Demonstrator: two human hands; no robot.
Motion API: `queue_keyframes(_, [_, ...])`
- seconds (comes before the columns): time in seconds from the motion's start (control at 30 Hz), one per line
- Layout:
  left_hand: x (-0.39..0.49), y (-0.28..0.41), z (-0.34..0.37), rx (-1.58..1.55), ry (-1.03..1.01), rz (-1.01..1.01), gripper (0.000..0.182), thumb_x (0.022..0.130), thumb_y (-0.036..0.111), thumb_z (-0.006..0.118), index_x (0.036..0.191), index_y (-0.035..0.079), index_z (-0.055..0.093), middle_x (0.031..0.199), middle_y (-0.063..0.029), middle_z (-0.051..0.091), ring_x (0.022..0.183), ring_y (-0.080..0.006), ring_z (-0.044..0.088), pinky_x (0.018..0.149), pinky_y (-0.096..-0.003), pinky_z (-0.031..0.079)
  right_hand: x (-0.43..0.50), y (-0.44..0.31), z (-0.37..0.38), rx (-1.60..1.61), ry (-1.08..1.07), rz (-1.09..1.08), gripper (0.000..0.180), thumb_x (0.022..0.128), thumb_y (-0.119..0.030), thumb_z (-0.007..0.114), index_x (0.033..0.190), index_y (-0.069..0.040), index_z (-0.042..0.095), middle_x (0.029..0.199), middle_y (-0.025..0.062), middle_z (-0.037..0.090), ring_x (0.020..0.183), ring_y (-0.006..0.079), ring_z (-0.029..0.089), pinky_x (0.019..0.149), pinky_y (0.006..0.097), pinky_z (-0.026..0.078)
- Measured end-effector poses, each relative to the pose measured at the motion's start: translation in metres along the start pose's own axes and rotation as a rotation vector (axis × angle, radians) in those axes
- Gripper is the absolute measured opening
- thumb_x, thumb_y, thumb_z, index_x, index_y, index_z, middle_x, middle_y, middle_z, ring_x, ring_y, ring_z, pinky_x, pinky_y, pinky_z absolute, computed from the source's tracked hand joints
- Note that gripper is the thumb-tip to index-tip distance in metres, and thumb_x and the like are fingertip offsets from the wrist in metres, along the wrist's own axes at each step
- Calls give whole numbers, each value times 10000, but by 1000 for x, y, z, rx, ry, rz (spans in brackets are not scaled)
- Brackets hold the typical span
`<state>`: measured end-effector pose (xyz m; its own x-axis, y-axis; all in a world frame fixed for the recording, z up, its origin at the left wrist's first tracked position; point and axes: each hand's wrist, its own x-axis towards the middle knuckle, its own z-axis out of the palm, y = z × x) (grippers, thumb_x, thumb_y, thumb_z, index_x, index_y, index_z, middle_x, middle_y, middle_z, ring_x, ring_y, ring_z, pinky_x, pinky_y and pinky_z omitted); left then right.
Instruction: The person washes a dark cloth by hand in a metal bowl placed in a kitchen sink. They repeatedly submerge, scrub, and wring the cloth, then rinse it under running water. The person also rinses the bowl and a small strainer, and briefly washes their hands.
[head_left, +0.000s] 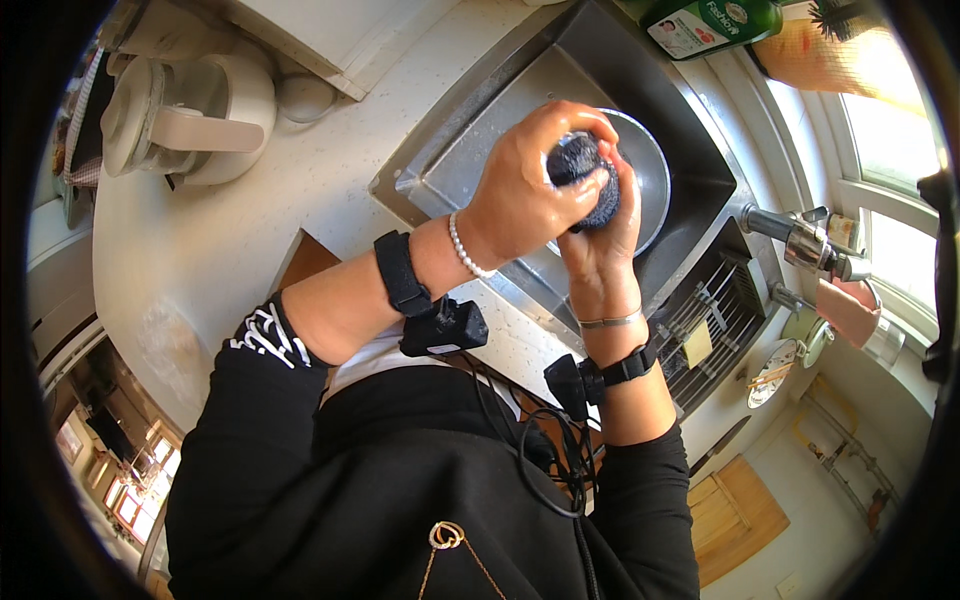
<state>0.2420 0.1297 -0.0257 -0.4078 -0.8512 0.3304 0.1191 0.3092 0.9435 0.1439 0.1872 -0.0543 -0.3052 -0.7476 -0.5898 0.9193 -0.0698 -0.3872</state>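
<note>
Both hands are held together above a stainless steel sink (480, 124). Between them is a wet, black, rough-textured object (600, 202), possibly a scouring sponge; the fingers cover much of it. My left hand (521, 176), with a pearl bracelet at the wrist, curls over it from the left and top. My right hand (626, 210), wearing a silver bangle, cups it from below and the right. Water glistens on the skin. Below the hands, a round metal bowl (654, 157) lies in the sink, partly hidden by them.
A metal faucet (806, 244) stands on the sink's right side, near a wire drying rack (709, 322) holding a yellow sponge (697, 344). A green bottle (709, 26) is at the far edge. An electric kettle (191, 120) stands on the white counter (360, 161). Black cables (574, 465) hang before me.
</note>
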Motion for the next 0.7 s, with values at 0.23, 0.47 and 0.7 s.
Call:
queue_keyframes(0.23, [1,-1,-2,172,-246,232,251,637,22,637,869,86,565,831,-85,571,752,-271,582,643,-352,491,2,-8,-10,-43,-328,204,213,879,-185,525,1022,-31,557,949,84,600,882,185,607,814,314,513])
queue_keyframes(0.47, [-6,-2,-1,175,-355,309,277,590,46,671,848,92,580,836,-111,550,730,-284,582,638,-362,484,19,-21,-17,-327,-201,423,180,907,-187,476,1011,-65,558,897,36,570,824,129,578,716,243,481])
queue_keyframes(0.7, [-14,-8,13,61,-373,387,260,537,73,670,781,94,583,742,-87,517,678,-257,567,567,-396,423,5,-24,-4,-696,-391,130,143,878,-139,466,953,-49,547,839,1,497,731,78,450,665,203,396])
